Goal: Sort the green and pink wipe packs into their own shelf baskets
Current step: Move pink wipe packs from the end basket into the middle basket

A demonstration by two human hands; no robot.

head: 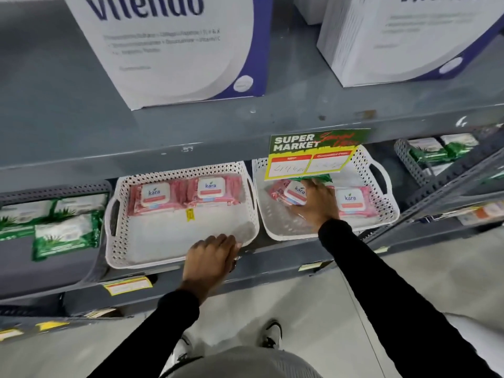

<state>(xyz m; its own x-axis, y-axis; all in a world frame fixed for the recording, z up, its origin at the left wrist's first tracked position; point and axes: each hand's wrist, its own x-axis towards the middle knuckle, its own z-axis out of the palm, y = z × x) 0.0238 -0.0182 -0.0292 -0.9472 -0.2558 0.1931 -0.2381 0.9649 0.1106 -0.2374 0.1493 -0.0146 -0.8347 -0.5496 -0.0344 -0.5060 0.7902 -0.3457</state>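
Two white perforated baskets stand side by side on the grey shelf. The left white basket (117, 241) holds two pink wipe packs (185, 196) along its back wall. My left hand (211, 257) rests on its front rim, fingers curled over the edge. In the right white basket (272, 233) my right hand (316, 204) is shut on a pink wipe pack (293, 192); another pink pack (353, 201) lies to its right. A bit of green pack (320, 178) shows behind my right hand, under the price sign. Green wipe packs (65, 233) lie in a grey basket (54, 190) at far left.
A yellow-and-green price sign (313, 154) hangs from the upper shelf edge over the right basket. Large white boxes (174, 50) stand on the shelf above. More green packs (436, 152) sit in a grey basket at far right. A diagonal shelf brace (436, 197) crosses the right side.
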